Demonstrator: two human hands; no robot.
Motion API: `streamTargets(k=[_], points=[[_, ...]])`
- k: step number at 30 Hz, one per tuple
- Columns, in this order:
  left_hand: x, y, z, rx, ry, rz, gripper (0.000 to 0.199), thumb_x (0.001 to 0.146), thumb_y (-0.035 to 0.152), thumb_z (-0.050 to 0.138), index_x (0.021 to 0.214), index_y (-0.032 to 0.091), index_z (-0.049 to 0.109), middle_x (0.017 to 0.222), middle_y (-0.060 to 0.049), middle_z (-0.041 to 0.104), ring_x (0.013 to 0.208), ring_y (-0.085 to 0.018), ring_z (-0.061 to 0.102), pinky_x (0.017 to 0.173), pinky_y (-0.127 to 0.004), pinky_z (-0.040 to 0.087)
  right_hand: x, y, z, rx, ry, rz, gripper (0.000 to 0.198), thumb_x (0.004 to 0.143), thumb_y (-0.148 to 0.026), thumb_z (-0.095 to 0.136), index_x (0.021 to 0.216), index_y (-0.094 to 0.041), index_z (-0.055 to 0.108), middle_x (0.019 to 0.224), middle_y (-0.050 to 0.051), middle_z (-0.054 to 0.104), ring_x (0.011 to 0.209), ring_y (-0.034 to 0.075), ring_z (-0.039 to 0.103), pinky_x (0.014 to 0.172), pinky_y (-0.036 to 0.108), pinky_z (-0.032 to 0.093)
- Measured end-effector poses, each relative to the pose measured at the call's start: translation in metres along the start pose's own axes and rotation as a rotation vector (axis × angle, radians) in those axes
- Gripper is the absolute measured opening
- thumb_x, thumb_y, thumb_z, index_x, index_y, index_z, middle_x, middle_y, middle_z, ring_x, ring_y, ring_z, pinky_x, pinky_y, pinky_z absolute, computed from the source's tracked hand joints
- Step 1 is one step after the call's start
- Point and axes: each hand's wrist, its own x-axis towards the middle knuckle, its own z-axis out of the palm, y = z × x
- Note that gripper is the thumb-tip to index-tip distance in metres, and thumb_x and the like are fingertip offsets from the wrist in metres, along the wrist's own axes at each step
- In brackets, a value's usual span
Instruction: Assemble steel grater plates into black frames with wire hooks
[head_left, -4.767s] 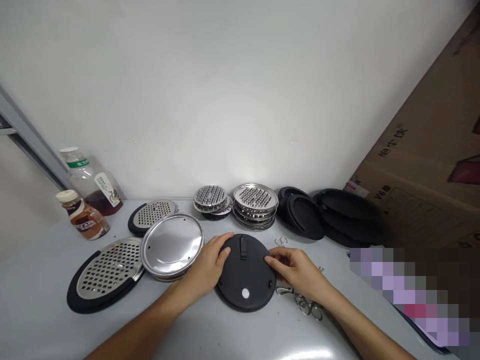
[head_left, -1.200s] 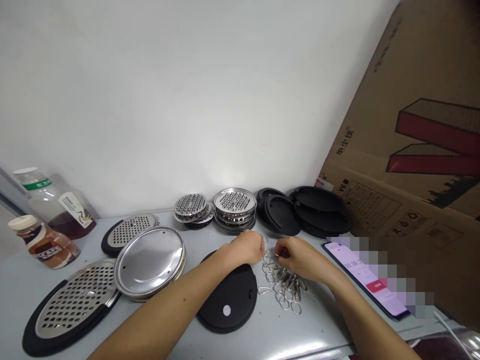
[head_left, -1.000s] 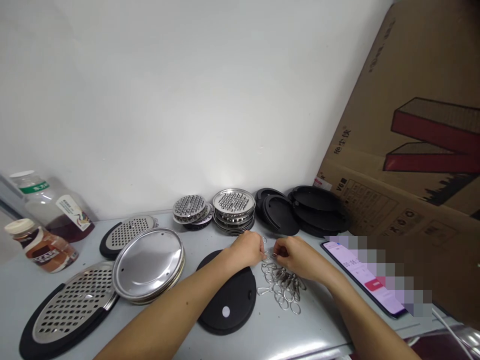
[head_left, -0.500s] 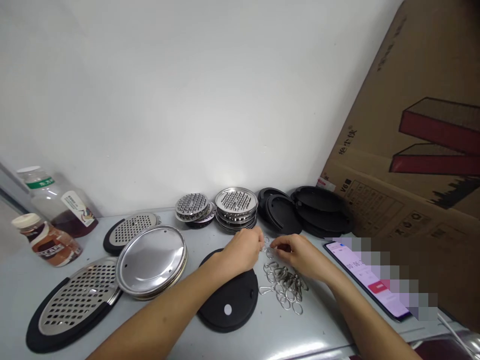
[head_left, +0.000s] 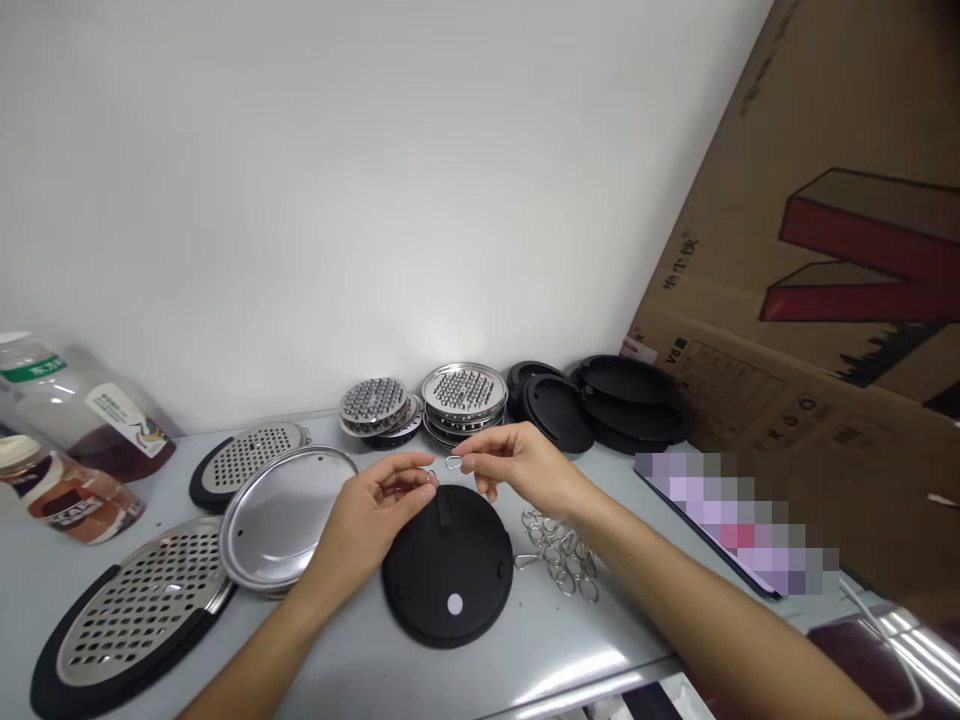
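Observation:
My left hand [head_left: 382, 515] is raised over the left edge of a black round lid [head_left: 448, 580], its thumb and fingers pinched on a small metal ring [head_left: 431, 477]. Opposite it, my right hand [head_left: 517, 465] pinches a small wire clip [head_left: 454, 462] between thumb and forefinger, a short gap from the ring. The black lid lies flat on the table, with a white round spot near its front and a short dark strap at its back edge. Just right of the lid lies a pile of metal clips and rings [head_left: 562, 560], partly behind my right forearm.
Steel discs [head_left: 289, 520] and oval graters with black rims [head_left: 142, 610] stand at left, beside bottles [head_left: 82, 490]. Stacked round grater plates [head_left: 463, 390] and black lids [head_left: 559, 410] line the wall. A phone [head_left: 720, 520] and a large carton [head_left: 810, 330] are at right.
Both hands have moved left from the clip pile to above the black lid. A wire clip now shows in my right hand and a ring in my left. The camera view has shifted slightly.

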Motion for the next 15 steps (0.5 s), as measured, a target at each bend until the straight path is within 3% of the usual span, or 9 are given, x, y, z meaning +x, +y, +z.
streamTargets(k=[5,10,15], points=[[-0.013,-0.008,0.009,-0.019,0.118,0.017,0.018,0.075,0.029,0.076,0.090,0.018,0.074,0.091,-0.005,0.077,0.086,-0.020,0.072,0.082,-0.029,0.058,-0.011,0.020,0.004,0.320,0.047,0.154,0.032,0.065,-0.033,0.086,0.088,-0.013,0.076,0.070,0.002,0.067,0.054,0.008,0.057,0.051,0.022,0.046],[-0.017,-0.006,0.017,-0.026,0.151,0.078,0.014,0.075,0.024,0.074,0.088,0.019,0.076,0.091,-0.005,0.077,0.086,-0.021,0.073,0.084,-0.032,0.059,-0.018,0.028,0.008,0.284,0.027,0.113,0.029,0.070,-0.033,0.084,0.091,-0.014,0.078,0.063,0.002,0.066,0.058,0.011,0.057,0.056,0.024,0.047],[-0.019,-0.006,0.017,0.023,0.132,0.228,0.012,0.078,0.020,0.073,0.089,0.021,0.077,0.093,-0.004,0.071,0.086,-0.017,0.070,0.083,-0.029,0.059,-0.019,0.029,0.013,0.226,0.036,0.053,0.028,0.072,-0.037,0.082,0.090,-0.016,0.078,0.059,0.001,0.066,0.054,0.012,0.057,0.058,0.027,0.047]])
